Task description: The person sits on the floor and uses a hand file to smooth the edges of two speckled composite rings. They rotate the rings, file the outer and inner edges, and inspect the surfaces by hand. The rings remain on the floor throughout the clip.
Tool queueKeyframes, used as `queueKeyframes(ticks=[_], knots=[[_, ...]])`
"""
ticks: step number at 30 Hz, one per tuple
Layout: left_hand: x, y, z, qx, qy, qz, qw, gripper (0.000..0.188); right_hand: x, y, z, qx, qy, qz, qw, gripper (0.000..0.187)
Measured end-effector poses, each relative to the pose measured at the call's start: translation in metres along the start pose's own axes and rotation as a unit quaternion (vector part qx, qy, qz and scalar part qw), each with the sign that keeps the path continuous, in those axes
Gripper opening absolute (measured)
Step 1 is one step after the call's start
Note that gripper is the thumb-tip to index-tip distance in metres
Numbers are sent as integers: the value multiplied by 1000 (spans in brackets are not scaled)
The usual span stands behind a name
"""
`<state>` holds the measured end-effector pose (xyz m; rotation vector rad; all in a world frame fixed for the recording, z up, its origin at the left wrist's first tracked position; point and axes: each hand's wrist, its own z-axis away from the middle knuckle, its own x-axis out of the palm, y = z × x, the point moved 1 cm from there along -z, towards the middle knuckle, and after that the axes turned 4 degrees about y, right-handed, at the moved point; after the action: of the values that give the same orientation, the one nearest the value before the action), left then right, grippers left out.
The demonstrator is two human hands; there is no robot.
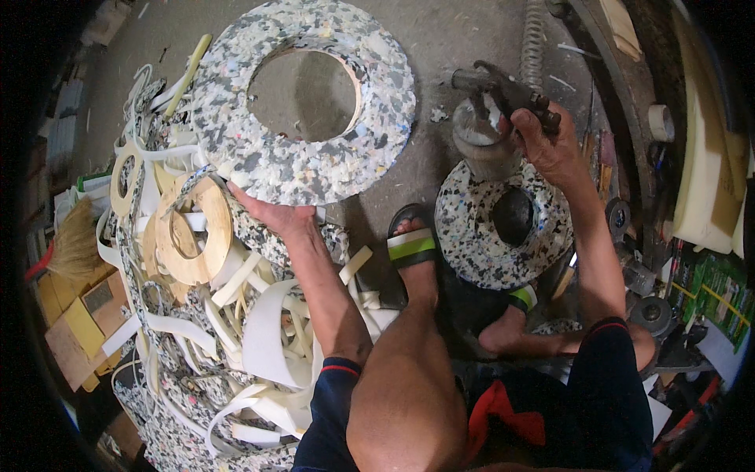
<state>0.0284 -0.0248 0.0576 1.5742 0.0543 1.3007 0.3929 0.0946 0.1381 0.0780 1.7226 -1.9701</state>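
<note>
Soft, moderate light brightens the large white-and-grey speckled foam ring (383, 102) and the curved white foam strips (267, 338). A faint, blurry-edged shadow darkens the grey concrete floor (452, 27) inside the ring's opening. The dark navy shorts (609, 385) lose detail. Fisheye distortion bows the long cream foam slab (708, 157) near the black, vignetted rim.

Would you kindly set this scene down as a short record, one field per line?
Left hand: at the near rim of the large speckled foam ring, its grip partly hidden
Right hand: gripping a spray gun with a grey cup
Beyond the gun: coiled hose; connection unclear
Nearer than the cup: smaller speckled ring
Left side: pale foam offcuts, flat tan ring, broom
Footwear: sandals with green-and-white straps
</note>
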Motion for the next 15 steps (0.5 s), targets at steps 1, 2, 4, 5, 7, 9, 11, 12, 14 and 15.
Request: queueKeyframes(ticks=[1,2,4,5,7,9,11,12,14,15], knots=[[1,-2,1,4,13,-5,1000,61,3,-3,2,12,11,5,1000,46],[2,-5,2,13,-5,-8,1000,61,3,-5,5,24,23,9,999,45],[-2,-13,6,18,34,-21,999,60,7,-9,17,-4,73,5,997,44],[-4,-19,6,17,25,-22,999,60,7,-10,23,6,67,10,998,44],[-10,-31,7,31,14,-56,998,60,9,-9,38,29,54,23,998,44],[-17,-40,10,6,32,-94,995,59,11,-8,51,45,24,-1,999,42],[-26,-41,15,-56,83,-87,991,61,12,-6,65,61,0,-24,998,40],[-30,-38,17,-70,71,-82,992,62,14,-3,71,79,-16,-36,996,39],[-36,-28,18,-115,91,-66,987,63,13,-2,83,114,-49,-45,991,38],[-37,-23,14,-128,131,-59,981,67,16,-1,85,110,-59,-58,991,36]])
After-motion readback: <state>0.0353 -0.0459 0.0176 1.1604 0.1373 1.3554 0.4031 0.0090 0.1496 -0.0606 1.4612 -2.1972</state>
